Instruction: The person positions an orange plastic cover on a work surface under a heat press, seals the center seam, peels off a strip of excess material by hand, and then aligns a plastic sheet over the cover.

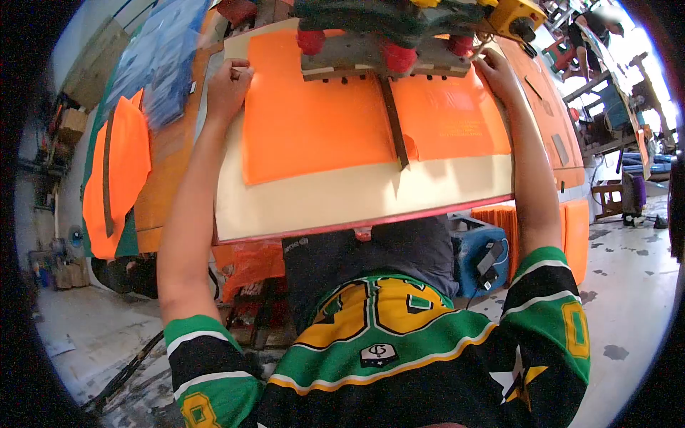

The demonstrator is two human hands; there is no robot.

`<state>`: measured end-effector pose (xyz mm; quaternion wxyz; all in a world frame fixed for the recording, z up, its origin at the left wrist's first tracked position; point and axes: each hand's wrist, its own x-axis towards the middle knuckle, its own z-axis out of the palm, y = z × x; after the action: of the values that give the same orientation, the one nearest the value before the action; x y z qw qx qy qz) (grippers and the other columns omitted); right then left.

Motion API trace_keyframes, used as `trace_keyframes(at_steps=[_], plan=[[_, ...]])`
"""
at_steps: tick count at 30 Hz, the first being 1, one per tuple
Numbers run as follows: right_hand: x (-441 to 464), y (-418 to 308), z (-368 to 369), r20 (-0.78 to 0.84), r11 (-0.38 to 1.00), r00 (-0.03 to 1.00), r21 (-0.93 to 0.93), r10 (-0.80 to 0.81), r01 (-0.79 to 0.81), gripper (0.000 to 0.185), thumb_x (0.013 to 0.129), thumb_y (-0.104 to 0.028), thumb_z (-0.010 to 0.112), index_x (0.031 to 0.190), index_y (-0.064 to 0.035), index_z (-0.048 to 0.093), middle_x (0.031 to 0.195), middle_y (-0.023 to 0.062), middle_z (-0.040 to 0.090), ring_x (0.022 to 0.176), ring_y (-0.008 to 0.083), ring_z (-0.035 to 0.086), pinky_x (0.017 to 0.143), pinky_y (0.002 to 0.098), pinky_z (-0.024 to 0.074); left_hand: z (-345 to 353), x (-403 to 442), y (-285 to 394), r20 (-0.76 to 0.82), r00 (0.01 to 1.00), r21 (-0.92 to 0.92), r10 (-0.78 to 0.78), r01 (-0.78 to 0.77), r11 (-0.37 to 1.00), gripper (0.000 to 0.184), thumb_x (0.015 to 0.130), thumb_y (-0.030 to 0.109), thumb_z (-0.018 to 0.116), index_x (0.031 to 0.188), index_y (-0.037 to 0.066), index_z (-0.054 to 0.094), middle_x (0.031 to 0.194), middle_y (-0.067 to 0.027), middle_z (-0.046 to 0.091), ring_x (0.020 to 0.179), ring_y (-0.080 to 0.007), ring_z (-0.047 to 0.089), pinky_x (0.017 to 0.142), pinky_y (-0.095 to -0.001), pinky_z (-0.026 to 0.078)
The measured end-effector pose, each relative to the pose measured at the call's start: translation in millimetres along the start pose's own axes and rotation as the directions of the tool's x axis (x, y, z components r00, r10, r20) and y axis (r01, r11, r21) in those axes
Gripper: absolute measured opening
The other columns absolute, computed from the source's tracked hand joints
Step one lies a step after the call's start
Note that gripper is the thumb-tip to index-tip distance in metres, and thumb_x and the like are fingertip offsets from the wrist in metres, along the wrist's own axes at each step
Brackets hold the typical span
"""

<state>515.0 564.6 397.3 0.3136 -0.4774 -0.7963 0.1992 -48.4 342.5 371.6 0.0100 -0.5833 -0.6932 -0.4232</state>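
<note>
Head view: machine (389, 51) overhangs orange sheet (314, 121); left fingers (241, 70) and right fingers (484, 60) at board (300, 207) edges, grip unclear.

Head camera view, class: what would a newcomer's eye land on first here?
Likely the bright orange sheet, spread on the pale board between the left hand and right hand, with a dark strip running down it. Over its far part sits a machine with red cylindrical parts. At far left, another orange piece carries its own dark strip.
</note>
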Motion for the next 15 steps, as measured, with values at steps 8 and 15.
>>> trace_keyframes(at_steps=[8,15], plan=[[-5,11,6,-0.001,0.987,1.000,0.163,-0.008,0.009,0.028,0.102,-0.025,0.065,0.119,-0.0024,0.068,0.078,-0.0016,0.057,0.068,0.0099,0.049,0.059,0.0278,0.0399,-18,-16,41,0.165,0.983,-0.083,-0.080,0.095,0.992,0.027,0.096,0.019,0.070,0.121,0.007,0.071,0.069,-0.0025,0.060,0.061,-0.0122,0.056,0.061,-0.0311,0.047],[-15,3,-13,-0.050,0.997,0.999,0.081,0.005,-0.001,0.019,0.101,-0.016,0.065,0.114,-0.0023,0.064,0.106,0.0052,0.067,0.096,0.0177,0.061,0.086,0.0316,0.0501,-19,-19,52,0.162,0.980,-0.171,-0.112,0.139,0.975,0.025,0.097,0.016,0.067,0.119,0.008,0.073,0.066,-0.0063,0.060,0.057,-0.0145,0.057,0.058,-0.0333,0.046]])
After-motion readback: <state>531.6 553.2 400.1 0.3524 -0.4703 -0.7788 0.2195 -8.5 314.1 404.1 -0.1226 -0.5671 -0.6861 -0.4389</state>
